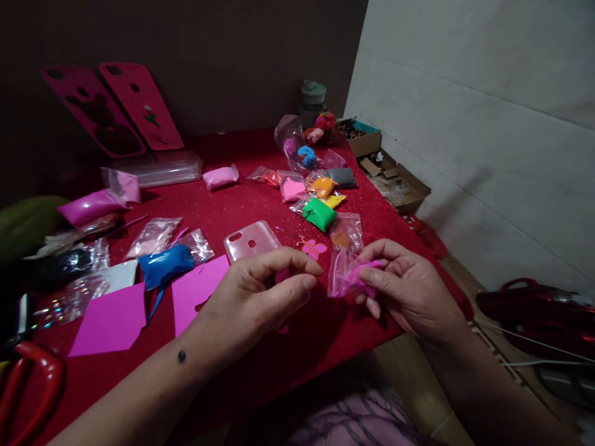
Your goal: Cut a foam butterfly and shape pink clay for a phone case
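Observation:
My right hand [409, 288] holds a small clear plastic bag with magenta clay [346, 275] above the near edge of the red table [260, 204]. My left hand [260, 294] pinches a small piece of pink clay [281, 275] between thumb and fingers, a few centimetres left of the bag. Just beyond my left hand lies a clear phone case [251, 240]. A small pink and orange butterfly shape [312, 248] lies on the cloth between the case and the bag.
Several bags of coloured clay lie about: green [320, 214], orange [322, 186], pink [292, 189], blue [165, 265]. Pink paper sheets [111, 319] lie near left. Two pink phone cases [139, 105] lean on the back wall. Cardboard boxes [395, 183] sit at right, red scissors [28, 384] at left.

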The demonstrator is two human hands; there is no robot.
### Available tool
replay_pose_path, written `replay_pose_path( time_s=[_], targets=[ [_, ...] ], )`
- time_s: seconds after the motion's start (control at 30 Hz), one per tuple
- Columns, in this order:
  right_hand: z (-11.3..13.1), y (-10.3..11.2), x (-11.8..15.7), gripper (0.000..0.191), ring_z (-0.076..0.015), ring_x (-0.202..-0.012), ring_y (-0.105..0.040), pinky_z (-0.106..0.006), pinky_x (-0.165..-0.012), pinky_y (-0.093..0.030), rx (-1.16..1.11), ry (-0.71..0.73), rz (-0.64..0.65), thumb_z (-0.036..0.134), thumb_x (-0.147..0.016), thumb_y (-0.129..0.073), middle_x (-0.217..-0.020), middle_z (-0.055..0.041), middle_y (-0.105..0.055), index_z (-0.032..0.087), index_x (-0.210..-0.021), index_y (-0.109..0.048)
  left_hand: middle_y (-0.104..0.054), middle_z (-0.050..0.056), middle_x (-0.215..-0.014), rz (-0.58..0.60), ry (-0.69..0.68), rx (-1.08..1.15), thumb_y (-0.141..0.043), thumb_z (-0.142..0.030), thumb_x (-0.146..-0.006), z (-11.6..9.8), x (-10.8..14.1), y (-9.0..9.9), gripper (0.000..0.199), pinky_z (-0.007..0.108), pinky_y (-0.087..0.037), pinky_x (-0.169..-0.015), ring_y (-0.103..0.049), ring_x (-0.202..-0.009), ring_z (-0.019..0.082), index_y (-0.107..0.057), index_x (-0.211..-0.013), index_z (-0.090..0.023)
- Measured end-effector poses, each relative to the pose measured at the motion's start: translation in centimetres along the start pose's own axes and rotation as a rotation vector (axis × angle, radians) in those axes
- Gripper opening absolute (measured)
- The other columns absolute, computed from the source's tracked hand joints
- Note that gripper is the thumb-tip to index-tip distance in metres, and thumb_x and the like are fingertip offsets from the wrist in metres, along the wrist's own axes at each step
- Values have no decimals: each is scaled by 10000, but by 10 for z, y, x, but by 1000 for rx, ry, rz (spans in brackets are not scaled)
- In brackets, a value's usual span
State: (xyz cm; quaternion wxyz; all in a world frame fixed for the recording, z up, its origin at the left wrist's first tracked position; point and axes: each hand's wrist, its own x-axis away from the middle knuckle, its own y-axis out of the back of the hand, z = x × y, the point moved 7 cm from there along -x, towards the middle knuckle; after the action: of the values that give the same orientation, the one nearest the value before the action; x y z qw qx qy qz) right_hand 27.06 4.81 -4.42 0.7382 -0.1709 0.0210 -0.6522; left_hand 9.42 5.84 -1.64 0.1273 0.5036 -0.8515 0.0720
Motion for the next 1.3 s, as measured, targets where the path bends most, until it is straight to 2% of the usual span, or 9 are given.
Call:
replay_pose_path(
  time_s=[0.17, 0.3, 0.4, 0.6, 0.77, 0.83, 1.1, 1.2, 1.3],
  targets=[
    [-3, -11, -1, 308, -55, -397, -543, -102, -392, -400, 77, -13, 57, 347, -810, -754, -601, -10, -667, 154, -915, -538, -477, -62, -597, -94, -170, -277, -609, -279, -869, -10, 2, 0, 112, 170, -325, -431, -407, -495, 59, -667, -888, -184],
    [-4, -15, -1, 320, -49, -400, -535, -97, -396, -388, 114, -30, 67, 372, -820, -744, -594, -6, -662, 150, -923, -538, -546, -65, -667, -161, -337, -470, -580, -183, -874, -16, 4, 3, 171, 170, -356, -495, -443, -527, 48, -674, -1014, -211],
    [-4, -18, -2, 302, -41, -401, -526, -93, -397, -386, 127, -30, 77, 363, -828, -736, -599, -4, -661, 145, -912, -545, -618, -58, -744, -111, -392, -570, -598, -166, -867, -19, 5, 1, 158, 167, -403, -589, -530, -633, 60, -695, -971, -235],
    [-10, -28, -5, 278, -70, -423, -570, -118, -410, -443, -23, -53, 143, 314, -825, -734, -603, -12, -668, 158, -910, -520, -661, -63, -759, 13, -315, -537, -616, -191, -874, -14, -1, -6, 104, 165, -408, -592, -545, -631, 59, -711, -865, -234],
    [-14, -37, -8, 259, -105, -478, -625, -160, -442, -511, -179, -73, 202, 259, -825, -728, -631, -33, -685, 157, -917, -508, -574, -54, -667, -69, -458, -599, -597, -82, -856, -19, 1, -7, 180, 154, -387, -564, -525, -607, 60, -724, -847, -210],
    [-13, -38, -8, 251, -118, -519, -644, -167, -440, -525, -223, -66, 209, 225, -816, -734, -629, -26, -676, 153, -911, -513, -573, -49, -666, -71, -485, -589, -623, -130, -868, -19, 1, -8, 140, 149, -396, -565, -538, -614, 64, -734, -880, -213],
    [-15, -46, -4, 236, -110, -491, -634, -161, -424, -517, -260, -117, 298, 231, -836, -718, -615, -19, -668, 156, -912, -507, -605, -7, -678, -6, -437, -615, -592, -176, -892, -22, 2, -15, 187, 171, -402, -558, -539, -606, 75, -678, -732, -130],
    [-11, -43, -4, 272, -100, -453, -602, -151, -410, -490, -210, -106, 255, 237, -811, -737, -609, -27, -674, 164, -927, -501, -613, -22, -712, 56, -342, -458, -570, -195, -901, -18, 2, -13, 159, 165, -403, -562, -531, -621, 69, -655, -770, -163],
    [-7, -35, -6, 291, -87, -433, -568, -138, -397, -458, -174, -99, 190, 246, -785, -755, -596, -22, -661, 160, -915, -509, -584, -40, -685, 94, -155, -222, -578, -260, -902, -10, 2, -7, 141, 166, -380, -525, -488, -583, 65, -611, -786, -187]
  ],
)
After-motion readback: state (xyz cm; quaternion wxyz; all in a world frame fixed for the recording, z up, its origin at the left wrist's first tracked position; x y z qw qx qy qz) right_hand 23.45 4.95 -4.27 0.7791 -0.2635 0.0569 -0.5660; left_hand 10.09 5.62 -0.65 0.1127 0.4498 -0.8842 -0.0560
